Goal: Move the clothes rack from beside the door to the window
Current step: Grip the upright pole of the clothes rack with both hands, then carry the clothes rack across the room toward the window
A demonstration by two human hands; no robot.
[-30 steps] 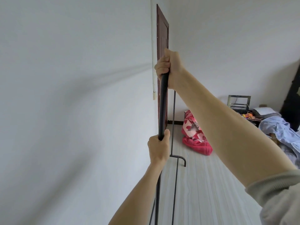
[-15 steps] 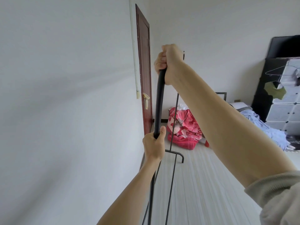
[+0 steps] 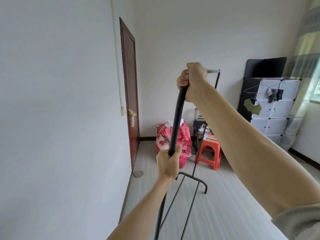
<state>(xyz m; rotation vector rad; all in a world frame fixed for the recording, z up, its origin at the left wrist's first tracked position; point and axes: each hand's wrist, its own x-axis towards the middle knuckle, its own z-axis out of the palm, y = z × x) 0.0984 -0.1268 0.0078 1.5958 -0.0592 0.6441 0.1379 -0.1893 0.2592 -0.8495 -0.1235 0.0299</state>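
The clothes rack (image 3: 177, 118) is a thin black metal frame seen end-on, its near upright rising through the middle of the view. My right hand (image 3: 192, 80) is shut on the top corner of that upright. Lower down, my left hand (image 3: 168, 161) grips the same post. The far upright and the curved foot (image 3: 199, 181) show behind, over the pale floor. A dark red door (image 3: 129, 94) stands closed in the left wall. A bright window (image 3: 314, 94) shows at the far right edge.
A red floral bundle (image 3: 183, 141) and an orange plastic stool (image 3: 209, 153) sit by the back wall. White cube cabinets (image 3: 275, 108) with hangers and a dark panel stand at the right. A round floor drain (image 3: 138, 173) lies near the door. A white wall runs close on the left.
The view has swung to the right, bringing the stool, the cabinets and the window into sight. The rack has come away from the left wall with both hands still gripping it.
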